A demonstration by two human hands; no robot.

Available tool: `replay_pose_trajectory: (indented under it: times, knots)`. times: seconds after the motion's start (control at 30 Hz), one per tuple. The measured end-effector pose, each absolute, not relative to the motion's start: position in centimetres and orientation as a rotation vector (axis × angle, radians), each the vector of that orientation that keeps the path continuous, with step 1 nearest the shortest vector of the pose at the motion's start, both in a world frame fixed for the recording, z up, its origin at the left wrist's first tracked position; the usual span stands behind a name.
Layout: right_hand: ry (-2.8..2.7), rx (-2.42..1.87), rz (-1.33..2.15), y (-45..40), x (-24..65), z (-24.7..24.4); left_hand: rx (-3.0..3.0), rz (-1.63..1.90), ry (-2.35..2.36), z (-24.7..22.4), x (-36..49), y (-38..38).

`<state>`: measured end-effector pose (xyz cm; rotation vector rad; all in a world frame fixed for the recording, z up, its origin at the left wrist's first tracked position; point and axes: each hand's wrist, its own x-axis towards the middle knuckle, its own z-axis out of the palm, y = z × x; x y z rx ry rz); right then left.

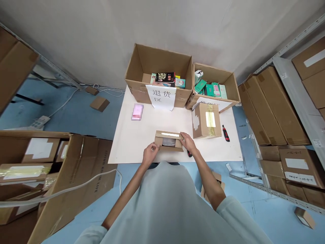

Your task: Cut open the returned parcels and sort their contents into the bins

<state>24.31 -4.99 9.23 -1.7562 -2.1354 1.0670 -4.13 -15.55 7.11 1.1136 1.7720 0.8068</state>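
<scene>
Head view. A small open carton [165, 148] is lying at the near edge of a white table [127, 139], directly in front of the person, its flaps spreading outward and a greyish item [168, 141] showing inside. A white label strip is running along its far flap. The left hand [151, 151] is touching the carton's left end with its fingers bunching at the flap; whether they are pinching it cannot be told. The right hand [187, 141] is grasping the right end, its fingers reaching the far corner. A partly hidden red-and-black tool [189, 154] is lying just beside the right hand.

To the right, a taped box [199, 123] with a white label is standing on the table, and a red-and-black cutter [225, 133] is lying beside it. A pink item [137, 112], appearing pixelated, is lying to the left. Along the far side, a large open box [182, 98] is holding small packages, with a paper sign [164, 98] hanging over its front; a smaller open box [230, 84] is standing to its right, holding mostly green packages [209, 90]. Shelving [291, 84] with cartons is flanking the table on the right.
</scene>
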Motion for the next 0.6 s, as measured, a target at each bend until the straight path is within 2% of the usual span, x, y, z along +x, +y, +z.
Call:
replay_pose_trajectory:
  times: [0.2,0.37,0.6]
  knots:
    - [-1.848,-1.948,1.037,-1.9,23.7,7.8,1.299,0.823,1.811,5.5,-3.9,-14.9]
    - [-1.745,-2.117,0.929,0.3,22.0,6.9,1.601,0.631,1.921,5.5,-3.0,-13.9]
    - [-1.886,-2.102,0.720,-1.7,19.4,9.3,1.945,0.452,1.828,6.5,0.0,-13.3]
